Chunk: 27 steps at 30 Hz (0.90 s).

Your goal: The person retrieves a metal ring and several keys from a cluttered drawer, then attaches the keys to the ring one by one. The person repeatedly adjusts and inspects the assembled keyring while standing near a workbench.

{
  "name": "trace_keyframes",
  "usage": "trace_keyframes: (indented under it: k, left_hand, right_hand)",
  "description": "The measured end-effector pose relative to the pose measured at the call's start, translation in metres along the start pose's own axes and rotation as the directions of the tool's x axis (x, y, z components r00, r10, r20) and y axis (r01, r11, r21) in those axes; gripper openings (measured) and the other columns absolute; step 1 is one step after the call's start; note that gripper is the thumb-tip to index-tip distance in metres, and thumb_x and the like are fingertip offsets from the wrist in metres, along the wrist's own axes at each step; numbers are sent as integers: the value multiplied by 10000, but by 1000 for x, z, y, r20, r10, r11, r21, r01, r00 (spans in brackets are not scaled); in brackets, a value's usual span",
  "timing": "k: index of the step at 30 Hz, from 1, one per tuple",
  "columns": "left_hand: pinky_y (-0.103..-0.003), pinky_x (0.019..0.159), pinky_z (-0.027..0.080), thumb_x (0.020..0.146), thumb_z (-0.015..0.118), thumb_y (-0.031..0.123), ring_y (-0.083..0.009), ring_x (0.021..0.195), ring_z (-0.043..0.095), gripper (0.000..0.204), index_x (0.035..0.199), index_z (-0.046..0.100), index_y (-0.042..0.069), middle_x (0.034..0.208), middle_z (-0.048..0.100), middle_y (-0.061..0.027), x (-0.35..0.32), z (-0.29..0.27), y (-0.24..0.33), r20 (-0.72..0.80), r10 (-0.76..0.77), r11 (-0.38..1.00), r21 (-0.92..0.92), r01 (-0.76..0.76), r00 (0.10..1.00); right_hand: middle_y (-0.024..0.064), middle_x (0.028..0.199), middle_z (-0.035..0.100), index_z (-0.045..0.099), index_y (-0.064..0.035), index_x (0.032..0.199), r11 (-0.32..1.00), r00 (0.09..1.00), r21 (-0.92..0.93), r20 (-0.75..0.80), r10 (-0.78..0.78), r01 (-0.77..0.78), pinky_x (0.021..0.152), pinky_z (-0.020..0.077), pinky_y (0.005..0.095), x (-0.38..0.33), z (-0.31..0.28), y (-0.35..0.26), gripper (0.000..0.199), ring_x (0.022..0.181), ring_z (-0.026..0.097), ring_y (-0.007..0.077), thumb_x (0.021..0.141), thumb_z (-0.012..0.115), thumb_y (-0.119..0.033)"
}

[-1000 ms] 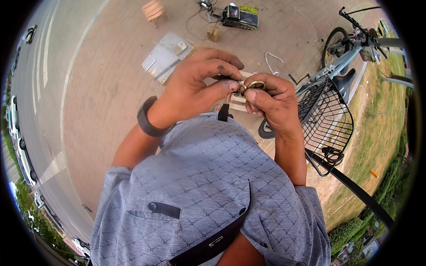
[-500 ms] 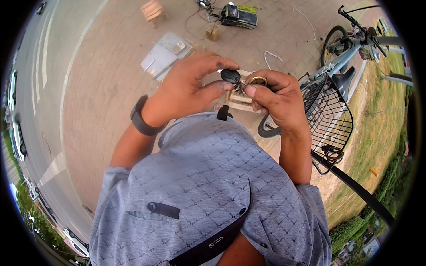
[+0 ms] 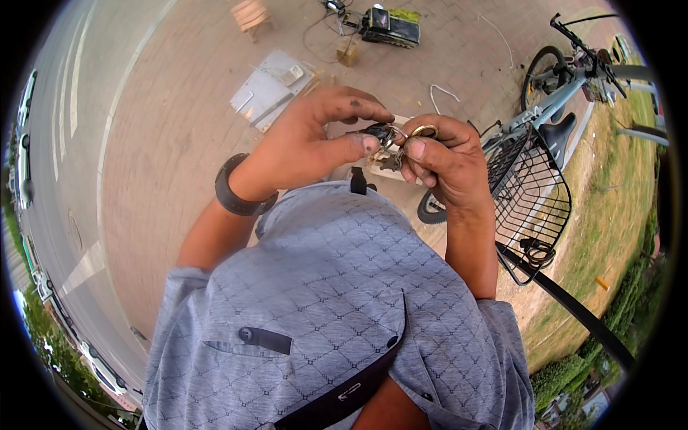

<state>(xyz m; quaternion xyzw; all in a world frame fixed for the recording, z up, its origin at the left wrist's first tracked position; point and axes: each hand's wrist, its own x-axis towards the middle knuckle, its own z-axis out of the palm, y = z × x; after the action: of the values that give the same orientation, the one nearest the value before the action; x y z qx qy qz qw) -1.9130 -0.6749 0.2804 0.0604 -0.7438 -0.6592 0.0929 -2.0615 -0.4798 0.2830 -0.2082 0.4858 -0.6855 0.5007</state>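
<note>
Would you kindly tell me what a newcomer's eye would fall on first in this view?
Probably the upper centre, where the bare left hand pinches a small, dark, rounded fob and the bare right hand beside it holds a shiny gold-coloured ring. Next might come the grey short-sleeved shirt with a dark diamond pattern, filling the lower middle, and the pale blue bicycle at upper right.

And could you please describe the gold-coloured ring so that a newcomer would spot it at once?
Above the grey patterned shirt, find the right hand. The ring sits at its thumb and bent forefinger. Its gold colour sets it apart from the black fob and silvery metal pieces to its left.
</note>
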Motion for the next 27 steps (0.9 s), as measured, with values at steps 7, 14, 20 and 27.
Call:
trace_keyframes:
  k: [7,14,20,27]
  left_hand:
    - [-332,944,526,881,756,2,-202,1105,655,184,1065,744,10,1187,696,-121,4,8,-3,-105,169,985,39,-166,980]
    - [-327,907,538,839,748,-37,-218,1069,670,152,981,742,15,1124,703,-138,0,8,8,-157,278,936,267,-230,948]
    - [-325,867,552,870,729,-31,-198,1095,652,129,998,724,-19,1195,683,-142,-10,16,3,-178,145,985,116,-125,973]
    - [-333,949,528,930,669,-32,-195,1149,622,93,1022,686,-29,1310,638,-167,-17,22,-1,-127,-14,949,-313,-26,992]
  right_hand:
    - [35,814,691,740,39,1045,999,1000,44,15,-20,19,506,422,217,4,-3,11,177,606,590,76,907,743,-72]
    - [4,865,710,736,11,1042,903,969,-414,-157,-191,111,631,472,196,-1,17,3,131,741,596,33,914,727,-17]
    - [6,878,721,732,10,1038,872,948,-457,-161,-275,176,663,489,198,1,27,6,117,773,606,37,926,720,-23]
    - [15,881,722,720,11,1070,878,951,-448,-160,-266,170,672,497,204,0,35,9,132,777,611,42,946,704,-30]
